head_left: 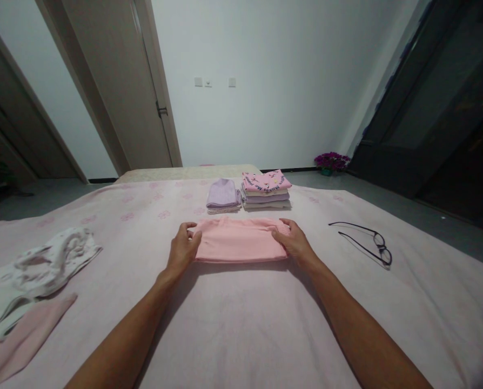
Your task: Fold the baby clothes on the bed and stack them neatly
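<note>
A folded pink garment (239, 241) is stretched between my two hands, low over the bed's pale pink sheet; its exact kind does not show. My left hand (184, 244) grips its left end, thumb on top and fingers behind. At the right end my right hand (295, 241) pinches it the same way. Just beyond it lies a small folded lilac stack (224, 195). Beside that, to the right, stands a taller pile of folded clothes (266, 190) with a pink printed piece on top.
Black-framed glasses (377, 246) rest on the sheet (241, 329) at the right. Loose white patterned clothing (59, 259) and a pink piece (31, 337) lie unfolded at the left. Past the bed are a door (120, 81), a wall and purple flowers (331, 161) on the floor.
</note>
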A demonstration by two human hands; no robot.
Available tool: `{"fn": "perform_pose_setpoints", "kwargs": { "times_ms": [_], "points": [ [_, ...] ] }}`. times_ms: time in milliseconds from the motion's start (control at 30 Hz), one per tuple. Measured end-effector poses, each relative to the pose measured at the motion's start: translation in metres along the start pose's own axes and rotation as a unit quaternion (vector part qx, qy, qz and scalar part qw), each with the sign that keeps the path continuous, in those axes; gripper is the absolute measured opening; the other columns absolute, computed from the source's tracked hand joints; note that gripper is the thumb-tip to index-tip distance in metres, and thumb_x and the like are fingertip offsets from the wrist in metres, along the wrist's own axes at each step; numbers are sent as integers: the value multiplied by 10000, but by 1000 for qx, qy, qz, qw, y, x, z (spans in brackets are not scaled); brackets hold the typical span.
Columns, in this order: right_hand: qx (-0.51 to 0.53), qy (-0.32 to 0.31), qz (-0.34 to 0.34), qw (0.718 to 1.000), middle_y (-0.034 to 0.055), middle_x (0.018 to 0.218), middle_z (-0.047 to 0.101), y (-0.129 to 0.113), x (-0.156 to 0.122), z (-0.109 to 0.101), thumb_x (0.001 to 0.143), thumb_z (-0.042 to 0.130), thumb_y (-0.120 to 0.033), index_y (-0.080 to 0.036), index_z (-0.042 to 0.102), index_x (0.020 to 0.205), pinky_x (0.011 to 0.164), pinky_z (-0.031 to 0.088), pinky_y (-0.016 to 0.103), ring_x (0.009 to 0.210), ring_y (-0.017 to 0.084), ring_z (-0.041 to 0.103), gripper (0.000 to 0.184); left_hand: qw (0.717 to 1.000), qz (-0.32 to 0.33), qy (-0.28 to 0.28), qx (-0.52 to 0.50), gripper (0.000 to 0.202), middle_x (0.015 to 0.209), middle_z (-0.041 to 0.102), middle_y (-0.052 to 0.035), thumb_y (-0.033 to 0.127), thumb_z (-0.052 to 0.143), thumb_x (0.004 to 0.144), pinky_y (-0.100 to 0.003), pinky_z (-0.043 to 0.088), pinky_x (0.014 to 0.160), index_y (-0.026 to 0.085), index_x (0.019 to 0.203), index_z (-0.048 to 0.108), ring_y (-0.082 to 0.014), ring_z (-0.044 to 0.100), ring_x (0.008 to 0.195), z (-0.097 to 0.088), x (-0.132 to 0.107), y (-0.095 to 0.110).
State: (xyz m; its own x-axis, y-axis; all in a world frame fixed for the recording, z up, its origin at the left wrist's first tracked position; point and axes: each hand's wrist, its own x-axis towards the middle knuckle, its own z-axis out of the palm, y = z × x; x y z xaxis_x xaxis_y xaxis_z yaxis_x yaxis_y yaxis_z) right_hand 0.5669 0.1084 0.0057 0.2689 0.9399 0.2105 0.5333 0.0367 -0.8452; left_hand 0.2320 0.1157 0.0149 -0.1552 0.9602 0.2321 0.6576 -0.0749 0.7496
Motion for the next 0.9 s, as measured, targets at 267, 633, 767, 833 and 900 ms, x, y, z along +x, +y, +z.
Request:
{"fn": "perform_pose_setpoints", "kwargs": {
  "times_ms": [267,633,767,833,900],
  "points": [
    [-262,-18,-85,961,186,1442,501,-24,-25,12,908,526,-347,-151,476,1424,1086,353,479,1302,326,473,554,960,173,-21,220,409,1350,588,-154,319,440,956,-412,420,1058,167,1313,572,-281,544,1256,-16,-23,-25],
    [-369,-194,-236,878,162,1591,295,-17,-42,49,987,348,-496,-81,370,1513,1224,110,484,1492,279,222,671,884,332,-168,283,607,1587,335,-145,526,331,1006,-514,202,1194,197,1513,378,-299,266,1483,28,-14,-34],
    [-424,-177,-224,859,130,1598,289,-7,-35,33,1001,288,-480,-106,325,1538,1221,114,487,1499,259,202,654,895,299,-162,288,616,1597,313,-144,532,315,1005,-521,239,1179,188,1512,383,-326,232,1491,15,-12,-51],
    [-433,-167,-220,858,127,1593,303,-9,-36,29,1003,291,-462,-113,337,1533,1218,119,499,1499,260,203,637,913,273,-141,268,605,1585,334,-161,493,326,1005,-488,265,1177,143,1493,406,-316,246,1487,6,-12,-60],
    [-434,-147,-223,860,142,1589,307,-15,-41,29,1003,313,-432,-99,355,1523,1218,104,512,1498,268,205,619,941,217,-97,242,576,1538,412,-175,441,327,1004,-435,305,1163,104,1459,436,-288,335,1449,-4,-12,-67]
  ]
}}
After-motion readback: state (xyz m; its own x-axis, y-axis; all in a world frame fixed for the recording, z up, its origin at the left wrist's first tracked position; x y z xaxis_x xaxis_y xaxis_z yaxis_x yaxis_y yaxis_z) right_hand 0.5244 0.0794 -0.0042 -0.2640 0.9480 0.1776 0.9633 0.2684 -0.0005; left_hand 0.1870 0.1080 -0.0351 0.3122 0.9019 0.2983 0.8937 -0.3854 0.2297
